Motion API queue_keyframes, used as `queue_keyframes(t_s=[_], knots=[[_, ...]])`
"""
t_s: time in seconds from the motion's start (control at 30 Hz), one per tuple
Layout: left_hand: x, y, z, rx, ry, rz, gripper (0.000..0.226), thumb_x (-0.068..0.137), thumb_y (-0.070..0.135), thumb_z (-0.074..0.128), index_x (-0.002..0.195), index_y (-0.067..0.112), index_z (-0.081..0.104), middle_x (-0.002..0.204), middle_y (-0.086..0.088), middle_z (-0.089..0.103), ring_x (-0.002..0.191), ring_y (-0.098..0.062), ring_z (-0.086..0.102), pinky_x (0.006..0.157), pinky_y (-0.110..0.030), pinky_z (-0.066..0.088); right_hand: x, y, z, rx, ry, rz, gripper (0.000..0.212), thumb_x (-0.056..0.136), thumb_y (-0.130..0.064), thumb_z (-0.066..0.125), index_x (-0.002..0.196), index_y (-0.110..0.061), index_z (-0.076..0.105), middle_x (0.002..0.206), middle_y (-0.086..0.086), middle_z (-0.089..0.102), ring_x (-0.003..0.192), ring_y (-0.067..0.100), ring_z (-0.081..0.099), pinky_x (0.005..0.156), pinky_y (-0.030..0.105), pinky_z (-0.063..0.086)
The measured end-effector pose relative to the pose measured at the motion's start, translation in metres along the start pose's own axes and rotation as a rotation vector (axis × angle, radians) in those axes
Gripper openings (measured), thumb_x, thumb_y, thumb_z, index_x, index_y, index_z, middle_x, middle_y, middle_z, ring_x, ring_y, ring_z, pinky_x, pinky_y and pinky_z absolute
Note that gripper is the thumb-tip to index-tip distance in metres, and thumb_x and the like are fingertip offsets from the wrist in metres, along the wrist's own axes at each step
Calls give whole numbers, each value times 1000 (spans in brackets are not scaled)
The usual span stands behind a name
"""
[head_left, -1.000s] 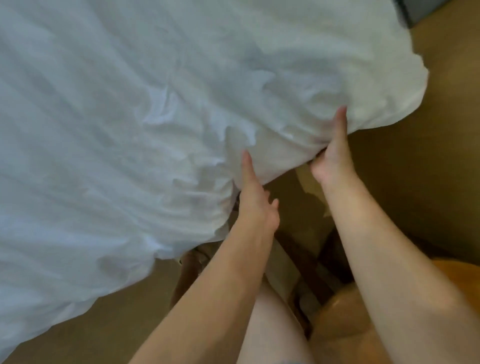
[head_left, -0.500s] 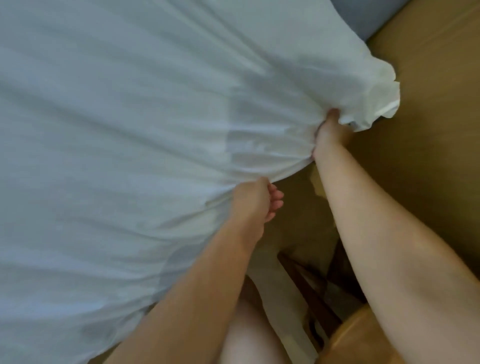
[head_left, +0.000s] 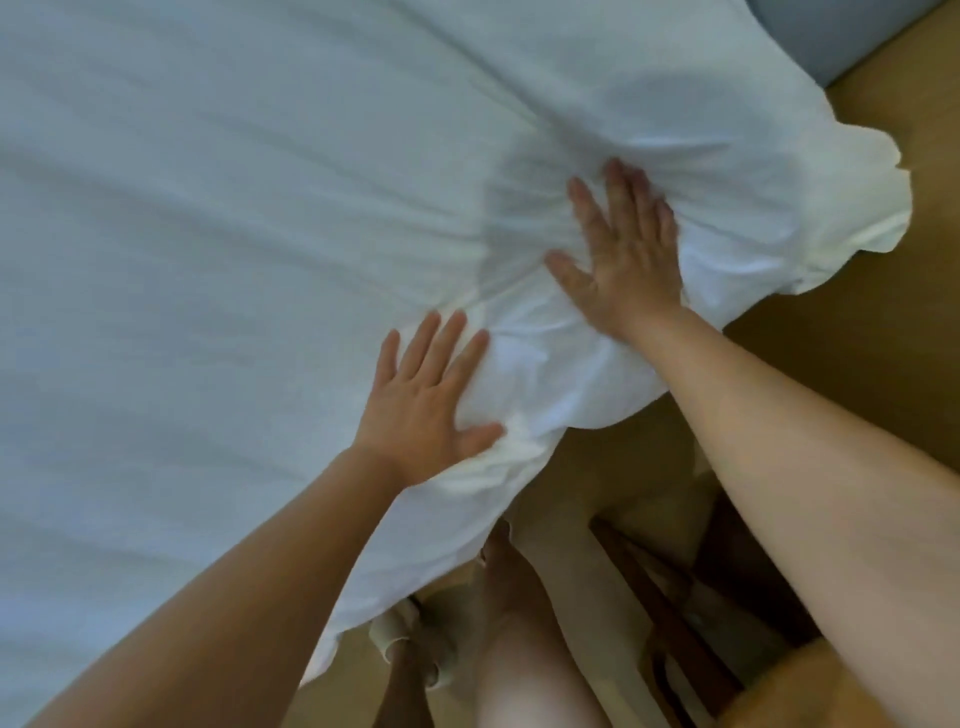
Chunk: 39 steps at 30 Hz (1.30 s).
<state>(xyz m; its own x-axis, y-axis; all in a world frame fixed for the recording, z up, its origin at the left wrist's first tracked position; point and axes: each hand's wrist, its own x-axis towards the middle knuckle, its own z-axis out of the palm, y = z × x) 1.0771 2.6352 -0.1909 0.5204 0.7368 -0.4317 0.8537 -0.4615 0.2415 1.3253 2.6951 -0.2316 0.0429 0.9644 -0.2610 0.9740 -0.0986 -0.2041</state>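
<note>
Tan floor (head_left: 841, 374) shows beside dark wooden furniture (head_left: 670, 618), with a grey-blue surface (head_left: 831, 31) beyond.

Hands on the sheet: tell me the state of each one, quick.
Left hand: open, fingers straight, palm flat on the white sheet.
Right hand: open, fingers spread, pressing the white sheet near its bunched edge.

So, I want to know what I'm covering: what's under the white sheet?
On top, the left hand and right hand press flat on the white sheet near its bunched corner. Whatever lies beneath is fully covered; only tan floor shows beyond the edge.
</note>
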Motion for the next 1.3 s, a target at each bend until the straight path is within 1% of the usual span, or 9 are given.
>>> queue_keyframes(t_s=[0.17,0.33,0.6,0.77,0.87,0.97,1.07,1.17,1.3], knots=[[-55,-30,17,10,-23,-76,110,71,67,62,144,31,-14,157,-4,-6,140,-20,-17,111,-45,-19,-2,-68,1,124,96,311,72,90,-48,30,152,-23,6,159,16,-3,145,36,-4,113,53,-5],[-116,-55,35,-19,11,-20,92,73,69,50,139,5,43,144,-16,43,132,-37,40,109,-56,23,-38,-148,21,94,45,-92,72,89,-50,32,151,-17,16,159,14,8,146,34,4,112,52,-3],[-278,-139,102,183,9,81,98,78,51,53,151,8,4,149,-10,34,135,-28,40,111,-45,22,-187,-306,105,53,-316,-503,67,99,-39,33,149,-18,-5,159,0,-8,147,21,-9,108,33,-24],[-348,-162,129,223,-5,-26,103,76,64,58,148,11,8,154,-11,21,143,-27,16,115,-45,3,-223,-353,99,369,-229,-544,60,92,-24,42,146,-5,28,155,14,23,144,26,14,114,33,4],[-392,-175,138,299,43,-212,90,70,44,67,146,18,29,151,-9,29,141,-27,24,114,-54,14,-187,-385,96,415,75,-159,64,89,-32,36,146,-3,28,155,17,22,145,30,14,115,32,6],[-439,-197,151,253,243,-449,55,73,13,62,127,12,60,133,-11,56,121,-30,54,93,-59,42,-228,-473,137,265,-4,-80,62,96,-36,33,151,-15,16,159,6,9,147,23,5,115,38,0],[-489,-222,175,103,143,-705,84,74,37,72,142,2,38,149,-16,36,137,-33,35,105,-66,23,-338,-559,195,136,-301,-567,56,101,-29,32,152,-18,10,160,1,5,147,18,1,113,38,-8],[-542,-242,203,-136,28,-971,100,83,67,37,150,10,-12,159,-7,-14,145,-23,-15,108,-58,-13,-377,-597,194,426,-358,-755,46,90,-9,47,135,1,47,143,18,44,136,32,38,113,43,22],[-596,-264,223,-415,237,-1150,97,82,70,38,151,18,-5,159,-2,-9,144,-18,-12,111,-57,-5,-336,-632,176,459,-35,-436,52,88,-19,46,134,3,47,144,20,41,136,35,35,113,36,18]])
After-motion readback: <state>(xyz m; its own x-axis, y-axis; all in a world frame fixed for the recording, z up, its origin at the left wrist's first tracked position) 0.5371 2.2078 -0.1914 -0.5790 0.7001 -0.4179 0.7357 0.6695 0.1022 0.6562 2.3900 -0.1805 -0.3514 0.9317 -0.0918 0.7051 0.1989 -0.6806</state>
